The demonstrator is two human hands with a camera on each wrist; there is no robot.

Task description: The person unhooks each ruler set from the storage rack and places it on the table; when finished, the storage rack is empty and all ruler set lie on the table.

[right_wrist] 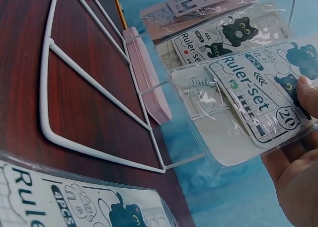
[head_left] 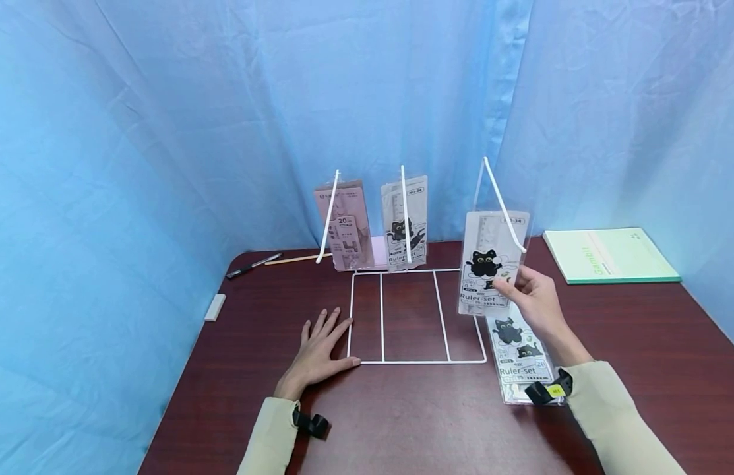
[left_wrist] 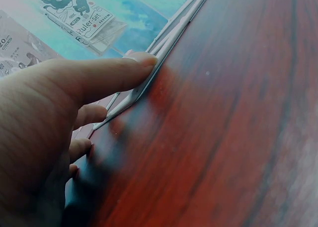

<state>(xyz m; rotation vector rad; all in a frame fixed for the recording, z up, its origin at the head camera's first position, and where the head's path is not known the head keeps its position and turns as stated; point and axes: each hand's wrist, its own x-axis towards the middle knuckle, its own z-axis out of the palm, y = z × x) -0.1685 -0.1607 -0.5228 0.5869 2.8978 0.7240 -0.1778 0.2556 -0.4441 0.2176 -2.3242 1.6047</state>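
Note:
My right hand point(head_left: 539, 303) pinches a packaged ruler set point(head_left: 482, 231) with black cats by its lower right edge, thumb in front. The packet stands upright at the right prong of a white wire rack point(head_left: 417, 362); whether it hangs there I cannot tell. A pink ruler set point(head_left: 351, 204) is on the left prong, and another cat ruler set point(head_left: 417, 198) on the middle one. On the table below my right hand lies a further cat ruler set point(head_left: 518, 356). My left hand point(head_left: 316, 353) rests with fingers spread at the rack's left front corner, touching its wire.
A pink object point(right_wrist: 146, 78) sits behind the rack's base. At the far left lie a black pen point(head_left: 254, 265), a yellow pencil point(head_left: 295, 258) and a white block point(head_left: 215, 307). A green notebook point(head_left: 628, 254) lies back right. Blue curtains point(head_left: 224, 119) surround the table.

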